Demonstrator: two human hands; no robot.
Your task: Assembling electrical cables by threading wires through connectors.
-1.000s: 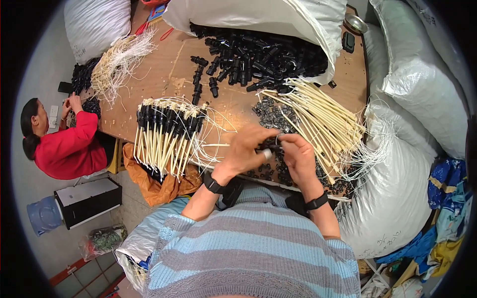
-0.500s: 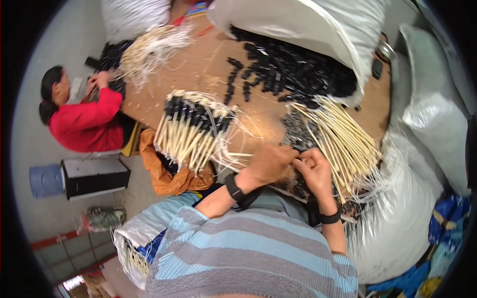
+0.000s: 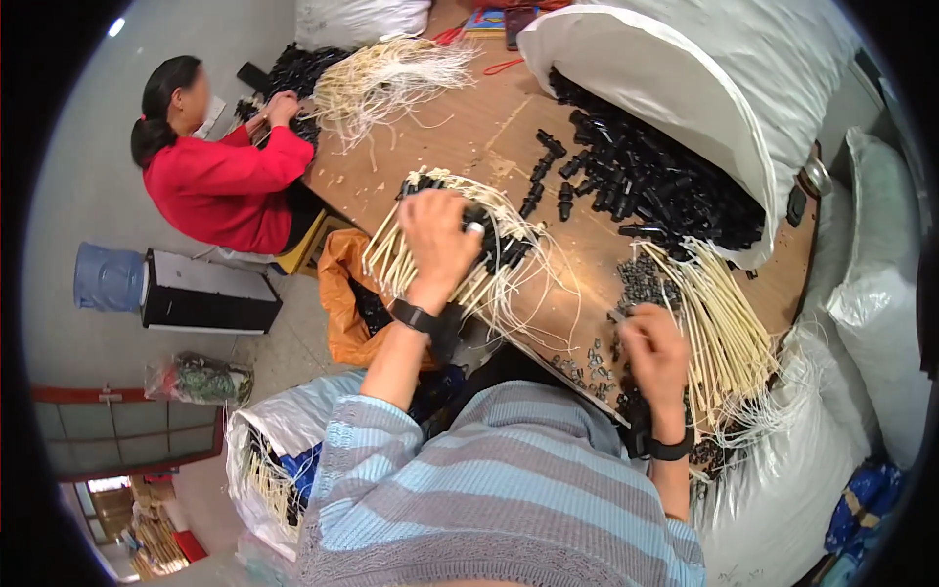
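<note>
My left hand lies over a bundle of cream-coloured sticks with black sleeves and thin pale cords at their upper ends. Its fingers are stretched over the black ends, with a small white band or piece by the thumb. My right hand is held above the table edge, its fingers blurred and drawn together. A tiny greyish piece seems to be at the fingertips; its kind is unclear. Just beyond that hand lies a heap of small dark grey clips. To its right is a second bundle of cream sticks, without black sleeves.
Black plastic connectors spill from a large white sack onto the brown table. At the far left a co-worker in red handles items beside corded sticks. An orange bag and full white sacks stand around the table.
My hands were together in front of me. The left has moved away left onto the sleeved bundle, the right slightly right and down. The view has shifted.
</note>
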